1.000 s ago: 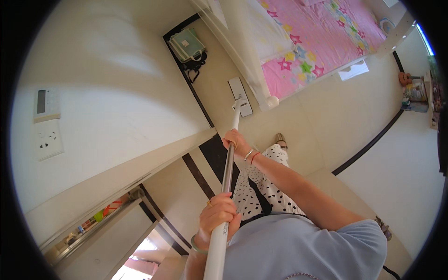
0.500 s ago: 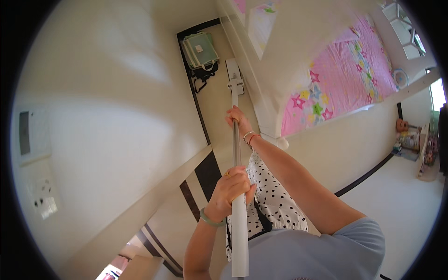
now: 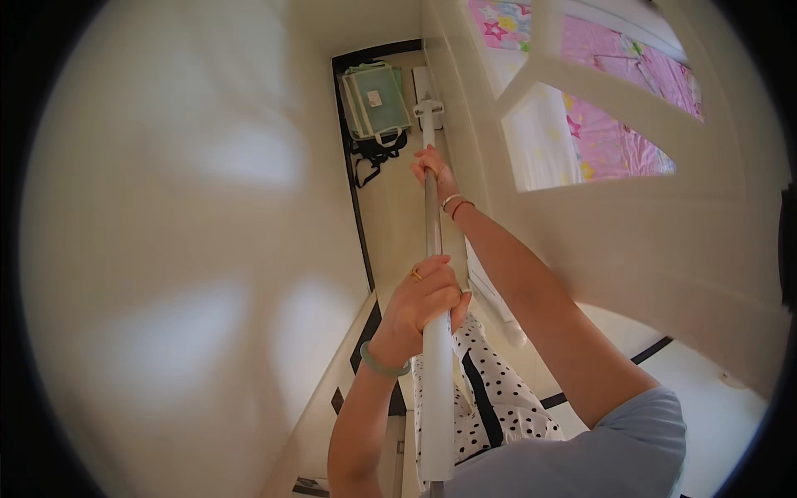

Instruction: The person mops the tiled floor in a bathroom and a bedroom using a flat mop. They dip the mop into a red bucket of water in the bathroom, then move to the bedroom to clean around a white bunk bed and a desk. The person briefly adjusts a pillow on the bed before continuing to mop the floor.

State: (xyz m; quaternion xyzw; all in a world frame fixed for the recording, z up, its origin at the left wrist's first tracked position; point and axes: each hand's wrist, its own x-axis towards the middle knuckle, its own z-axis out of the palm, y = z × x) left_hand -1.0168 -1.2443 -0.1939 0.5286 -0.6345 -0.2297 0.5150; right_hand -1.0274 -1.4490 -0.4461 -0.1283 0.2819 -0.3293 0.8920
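Nearest, the left hand [image 3: 425,300] is wrapped tight around the white handle of a long mop pole [image 3: 432,249]. Farther along, the right hand [image 3: 432,170] clasps its grey shaft. The mop head [image 3: 428,112] sits far off in the narrow gap beside the white bed frame [image 3: 631,241], near a green bag [image 3: 375,100]; it could snag those dangling straps.

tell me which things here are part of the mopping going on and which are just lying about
In use:
- mop pole, gripped by both hands
- left hand, nearer on the pole
- right hand, farther down the pole
- mop head on the floor strip beside the bed

Just lying about:
- green bag with black straps
- bed frame
- pink star bedding
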